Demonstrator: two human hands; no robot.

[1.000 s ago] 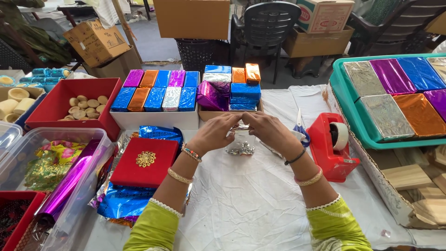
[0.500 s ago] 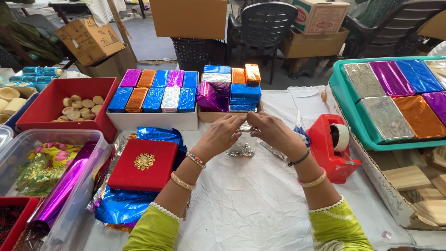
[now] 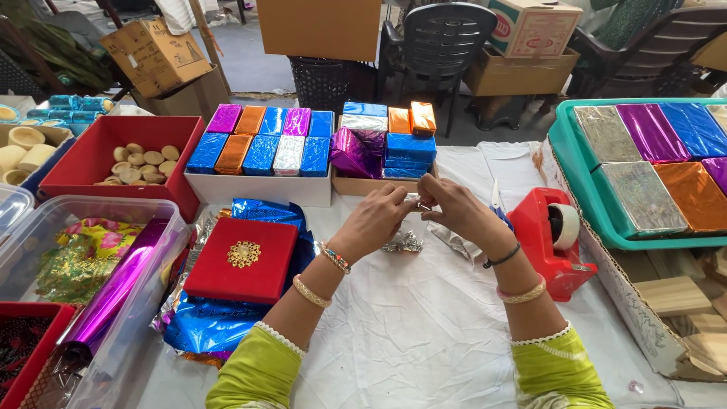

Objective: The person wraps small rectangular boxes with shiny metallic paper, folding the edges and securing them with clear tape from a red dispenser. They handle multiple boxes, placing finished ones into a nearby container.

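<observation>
White-clothed table [image 3: 424, 341]: red box [image 3: 91, 155] holds round pieces [image 3: 140, 163]; teal tray [image 3: 583, 182], foil-wrapped blocks [image 3: 644, 193].

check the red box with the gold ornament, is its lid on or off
On. The red box lies shut and flat on blue foil, its gold ornament facing up; no inside shows.

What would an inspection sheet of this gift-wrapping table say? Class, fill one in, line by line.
Surface: white table cloth, creased.
Job's things: small silver foil piece pinched between left hand and right hand; crumpled silver foil lies beneath.
Clutter: red gift box on blue foil sheets; red tape dispenser; white tray of foil-wrapped boxes; purple foil roll; teal tray.
Grip: both hands, fingertip pinch.
Cables: nothing seen.
Surroundings: cardboard cartons, black plastic chair.
</observation>
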